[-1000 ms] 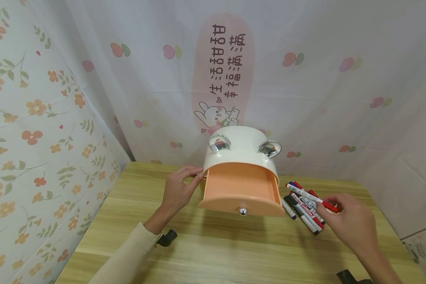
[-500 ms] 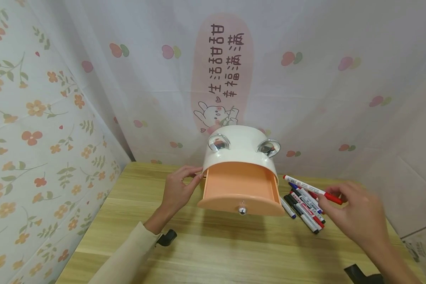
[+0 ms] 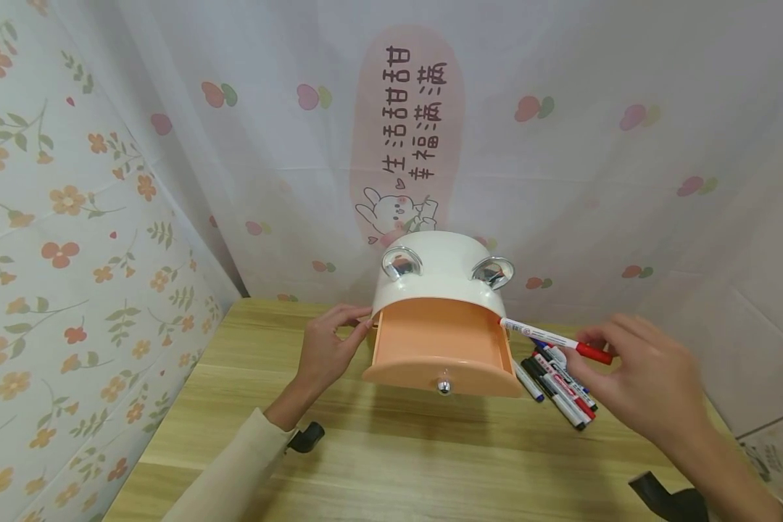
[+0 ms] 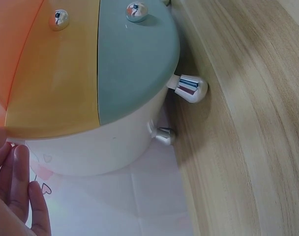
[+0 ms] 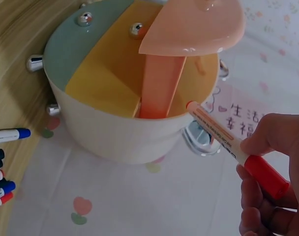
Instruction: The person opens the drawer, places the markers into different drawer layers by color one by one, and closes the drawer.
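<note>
In the head view a white drawer box (image 3: 440, 272) with chrome feet stands on the table, its top orange drawer (image 3: 401, 373) pulled out and bare inside. My left hand (image 3: 329, 348) rests its fingertips and thumb against the box's left edge; the left wrist view shows the fingers (image 4: 20, 169) along the white wall. My right hand (image 3: 646, 373) pinches a red-capped marker (image 3: 541, 335) by its cap end between thumb and fingers. The marker's far red end overlaps the drawer's right edge. In the right wrist view the marker (image 5: 218, 130) tilts toward the box.
Several markers (image 3: 561, 388) with black, red and blue caps lie in a pile right of the box. Yellow and teal drawers (image 4: 134, 64) below are shut. A printed curtain (image 3: 287, 188) hangs right behind the table (image 3: 378, 471).
My right hand has lifted the red-capped marker off the pile and carried it left, so its far end reaches the drawer's right edge. The left hand has stayed in place.
</note>
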### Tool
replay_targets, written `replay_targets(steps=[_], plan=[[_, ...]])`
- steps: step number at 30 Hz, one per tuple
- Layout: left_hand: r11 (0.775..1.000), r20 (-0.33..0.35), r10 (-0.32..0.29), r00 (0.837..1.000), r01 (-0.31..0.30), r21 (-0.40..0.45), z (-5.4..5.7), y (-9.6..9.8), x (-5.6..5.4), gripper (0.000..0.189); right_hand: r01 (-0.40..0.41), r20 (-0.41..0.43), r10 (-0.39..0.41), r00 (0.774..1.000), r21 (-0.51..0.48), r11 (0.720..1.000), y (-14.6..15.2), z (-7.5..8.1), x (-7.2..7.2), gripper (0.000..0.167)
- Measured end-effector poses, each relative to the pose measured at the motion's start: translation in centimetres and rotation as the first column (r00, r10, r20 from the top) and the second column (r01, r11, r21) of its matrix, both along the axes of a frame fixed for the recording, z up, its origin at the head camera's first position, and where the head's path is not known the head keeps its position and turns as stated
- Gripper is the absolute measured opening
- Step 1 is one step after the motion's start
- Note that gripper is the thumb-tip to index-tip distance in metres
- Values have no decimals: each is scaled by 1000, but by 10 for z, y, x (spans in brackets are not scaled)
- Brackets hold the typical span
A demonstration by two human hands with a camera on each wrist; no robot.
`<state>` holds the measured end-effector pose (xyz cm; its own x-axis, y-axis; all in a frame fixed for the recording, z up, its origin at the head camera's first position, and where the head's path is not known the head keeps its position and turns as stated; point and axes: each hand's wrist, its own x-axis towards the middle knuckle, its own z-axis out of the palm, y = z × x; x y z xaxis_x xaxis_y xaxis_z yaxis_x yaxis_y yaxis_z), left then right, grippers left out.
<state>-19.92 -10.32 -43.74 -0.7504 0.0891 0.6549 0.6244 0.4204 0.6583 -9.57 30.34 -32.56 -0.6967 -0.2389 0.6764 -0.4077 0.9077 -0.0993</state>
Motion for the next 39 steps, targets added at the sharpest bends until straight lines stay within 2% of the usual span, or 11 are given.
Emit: replay_targets(steps=[8,12,20,25,32,39], plan=[[1000,13,7,1000,-7,-1,0,-1,0,20,-89,-5,89,996,61,994,-18,14,-13,13],[1000,12,10,1000,-10,-6,0,-1,1,20,-133,29,131,991,76,988,-27,18,-22,11],[1000,15,6,1000,-6,-3,0,0,1,20,-140,107,126,986,134,981,-46,22,-35,16],[1000,13,16,1000,-16,-15,0,1,1,19,-158,139,135,981,165,974,-58,27,-45,13],[1000,12,17,1000,-17,-22,1,1,1,19,-210,193,173,966,191,959,-72,31,-55,12],[999,9,20,1000,-20,-26,1,1,1,18,-256,201,212,956,229,939,-87,34,-64,13]])
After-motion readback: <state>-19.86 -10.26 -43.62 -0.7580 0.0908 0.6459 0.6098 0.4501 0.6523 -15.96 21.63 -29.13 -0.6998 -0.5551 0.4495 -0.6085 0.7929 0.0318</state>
